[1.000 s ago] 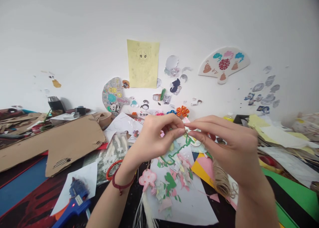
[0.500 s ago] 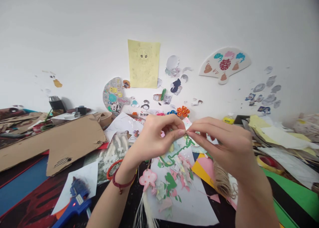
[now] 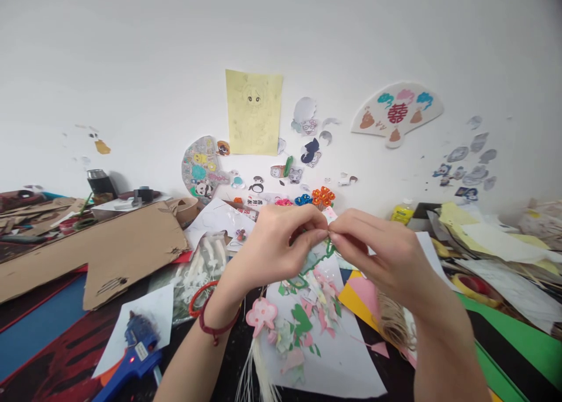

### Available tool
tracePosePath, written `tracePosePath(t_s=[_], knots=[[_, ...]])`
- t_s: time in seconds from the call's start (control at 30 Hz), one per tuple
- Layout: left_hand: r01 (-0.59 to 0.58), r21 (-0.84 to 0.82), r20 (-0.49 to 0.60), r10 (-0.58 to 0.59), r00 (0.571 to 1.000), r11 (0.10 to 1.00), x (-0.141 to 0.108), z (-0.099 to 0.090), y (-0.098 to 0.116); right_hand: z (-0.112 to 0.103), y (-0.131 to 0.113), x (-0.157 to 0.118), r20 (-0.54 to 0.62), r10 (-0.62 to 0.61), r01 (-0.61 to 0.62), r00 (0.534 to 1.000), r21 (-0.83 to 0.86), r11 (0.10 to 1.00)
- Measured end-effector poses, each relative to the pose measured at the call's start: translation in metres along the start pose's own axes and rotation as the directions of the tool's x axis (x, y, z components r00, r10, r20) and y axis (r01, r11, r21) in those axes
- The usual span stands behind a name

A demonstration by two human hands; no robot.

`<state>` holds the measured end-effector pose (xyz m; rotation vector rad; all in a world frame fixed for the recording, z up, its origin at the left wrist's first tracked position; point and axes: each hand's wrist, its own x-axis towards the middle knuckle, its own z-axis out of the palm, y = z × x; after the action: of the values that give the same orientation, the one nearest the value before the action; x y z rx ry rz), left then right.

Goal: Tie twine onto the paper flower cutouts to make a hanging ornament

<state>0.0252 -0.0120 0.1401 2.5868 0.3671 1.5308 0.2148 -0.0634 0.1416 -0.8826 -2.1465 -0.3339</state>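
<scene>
My left hand [image 3: 285, 238] and my right hand [image 3: 386, 253] meet fingertip to fingertip above the middle of the table, both pinched closed. From between them hangs a thin, wavy green paper strip [image 3: 317, 263], partly hidden by my left hand. The exact spot where the fingers grip it is too small to make out. Below lies a white paper sheet [image 3: 338, 367] strewn with pink, pale green and dark green paper scraps [image 3: 301, 320]. A pink flower-shaped piece [image 3: 262, 316] with a cream tassel [image 3: 259, 370] lies at its left edge.
At lower left a blue glue gun [image 3: 140, 355], its red light lit, rests partly on white paper. Cut cardboard [image 3: 132, 244] spans the left side. A twine roll [image 3: 393, 317], tape roll [image 3: 476, 288] and green sheet [image 3: 522, 343] lie at right. A decorated wall [image 3: 325, 33] stands behind.
My right hand has turned slightly and its fingers have closed in more. The green strip has shifted and shows less below the hands. My left hand has barely moved.
</scene>
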Motion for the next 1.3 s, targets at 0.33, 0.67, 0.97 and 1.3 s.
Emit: tracePosePath(t_s=[0.33,0.67,0.97,1.3], knots=[[-0.033,0.013,-0.002,0.033,0.999,0.999,-0.001,0.001,0.004,0.006,0.003,0.001,-0.066,0.055,-0.041,0.996,0.196,0.98],[-0.033,-0.015,-0.014,0.033,0.999,0.999,0.001,0.001,0.006,0.012,0.003,0.002,-0.132,0.107,-0.067,0.985,0.279,0.958],[-0.013,-0.094,-0.044,0.009,0.999,0.996,0.001,0.001,0.004,0.012,0.003,0.005,-0.085,0.225,-0.187,0.971,0.321,0.928],[0.0,-0.089,-0.065,-0.006,0.998,0.996,0.001,0.002,0.003,0.0,0.003,0.002,-0.18,0.157,-0.112,0.971,0.235,0.965]])
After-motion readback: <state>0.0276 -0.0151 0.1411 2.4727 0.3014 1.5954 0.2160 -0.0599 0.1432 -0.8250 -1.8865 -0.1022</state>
